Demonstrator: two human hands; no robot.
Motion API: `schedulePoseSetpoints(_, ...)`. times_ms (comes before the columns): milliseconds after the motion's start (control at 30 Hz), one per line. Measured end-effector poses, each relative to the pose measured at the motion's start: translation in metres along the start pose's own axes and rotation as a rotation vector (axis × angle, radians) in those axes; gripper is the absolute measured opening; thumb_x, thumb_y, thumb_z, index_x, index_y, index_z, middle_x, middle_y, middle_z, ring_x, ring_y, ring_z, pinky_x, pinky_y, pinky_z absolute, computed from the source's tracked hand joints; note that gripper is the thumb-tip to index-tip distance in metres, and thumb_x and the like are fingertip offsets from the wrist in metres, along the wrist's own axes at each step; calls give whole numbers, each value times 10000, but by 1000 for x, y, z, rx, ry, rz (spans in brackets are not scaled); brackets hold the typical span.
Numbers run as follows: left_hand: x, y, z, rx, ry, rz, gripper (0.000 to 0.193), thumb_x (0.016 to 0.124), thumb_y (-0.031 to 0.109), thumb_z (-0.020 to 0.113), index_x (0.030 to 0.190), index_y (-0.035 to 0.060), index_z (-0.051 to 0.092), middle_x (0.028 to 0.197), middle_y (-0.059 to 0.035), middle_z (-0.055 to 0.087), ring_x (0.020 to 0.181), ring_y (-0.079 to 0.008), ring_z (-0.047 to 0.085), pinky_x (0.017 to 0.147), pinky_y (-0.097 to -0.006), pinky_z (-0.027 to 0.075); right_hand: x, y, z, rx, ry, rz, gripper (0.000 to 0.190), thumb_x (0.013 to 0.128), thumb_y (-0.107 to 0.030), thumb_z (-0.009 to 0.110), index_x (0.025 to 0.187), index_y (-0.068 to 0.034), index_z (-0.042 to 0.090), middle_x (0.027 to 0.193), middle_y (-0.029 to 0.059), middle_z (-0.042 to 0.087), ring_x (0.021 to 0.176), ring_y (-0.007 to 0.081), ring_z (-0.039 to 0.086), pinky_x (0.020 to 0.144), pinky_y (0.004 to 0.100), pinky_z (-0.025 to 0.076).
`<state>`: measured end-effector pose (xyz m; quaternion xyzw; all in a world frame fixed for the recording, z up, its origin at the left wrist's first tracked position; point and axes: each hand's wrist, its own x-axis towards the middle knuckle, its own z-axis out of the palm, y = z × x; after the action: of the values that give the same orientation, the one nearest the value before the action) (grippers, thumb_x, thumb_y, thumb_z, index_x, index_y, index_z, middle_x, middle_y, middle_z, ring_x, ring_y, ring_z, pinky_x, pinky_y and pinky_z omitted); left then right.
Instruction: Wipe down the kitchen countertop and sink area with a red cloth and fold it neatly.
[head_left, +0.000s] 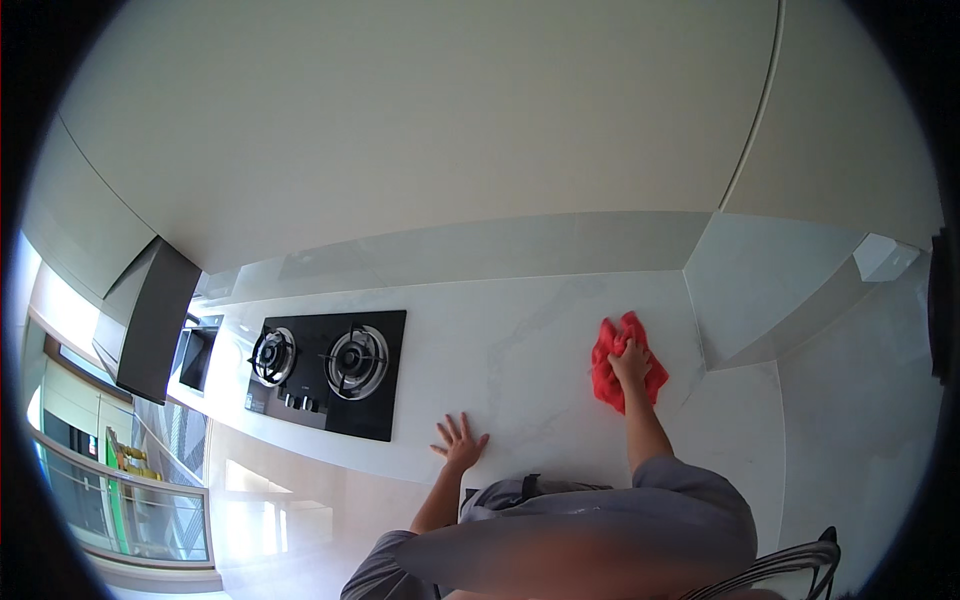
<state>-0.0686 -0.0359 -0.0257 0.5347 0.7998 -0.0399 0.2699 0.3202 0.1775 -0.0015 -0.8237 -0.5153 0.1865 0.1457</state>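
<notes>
My right hand (631, 364) grips a crumpled red cloth (606, 375), which lies against the white marbled countertop (517, 345) near its right corner. Spread flat at the front edge of the counter, my left hand (461, 448) holds nothing, its fingers apart. To the left of that hand, a black glass gas hob (397, 375) with two round burners is set into the counter.
Pale wall cabinets (450, 127) hang over the counter. A dark range hood (159, 330) juts out at the left, and a sink (197, 358) lies beyond the hob. On the right, a wall (772, 277) meets the counter. A railed window (135, 517) stands at lower left.
</notes>
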Motion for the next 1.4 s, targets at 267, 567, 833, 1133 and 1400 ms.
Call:
schedulePoseSetpoints(267,-2,-4,2,-15,5,-12,985,861,734,471,1575,230,14,1616,-173,-157,1455,-462,-177,960,-843,-10,-102,-35,32,-179,-164,-636,572,700,-456,751,1162,-154,599,1186,136,563,1106,390,528,854,543,462)
schedulePoseSetpoints(567,-3,-2,-1,-12,8,-22,1010,852,741,477,1575,210,13,1618,-178,-138,1463,-447,-166,970,-839,9,-174,-45,71,-57,-347,-1045,434,688,-220,751,1091,-153,606,1152,56,592,1115,295,541,868,508,459)
schedulePoseSetpoints(833,-2,0,-3,-9,22,-28,979,867,722,474,1575,224,15,1620,-172,-134,1463,-450,-162,977,-833,13,12,-3,-8,-97,-114,-449,391,766,-253,707,1095,-88,577,1142,159,597,1098,371,560,850,504,505)
schedulePoseSetpoints(1133,-2,-3,1,2,7,-27,986,864,733,467,1575,224,12,1617,-175,-150,1461,-451,-170,976,-835,15,-119,-30,19,-265,-198,-657,729,690,-525,737,1281,-152,532,1272,180,504,1173,404,492,882,579,443)
schedulePoseSetpoints(1400,-1,-1,-1,15,-39,-41,999,864,741,462,1572,224,-16,1612,-182,-161,1457,-468,-158,976,-835,25,-186,-21,37,-84,-400,-1019,570,695,-428,729,1165,-127,612,1185,145,565,1119,343,538,853,517,471)
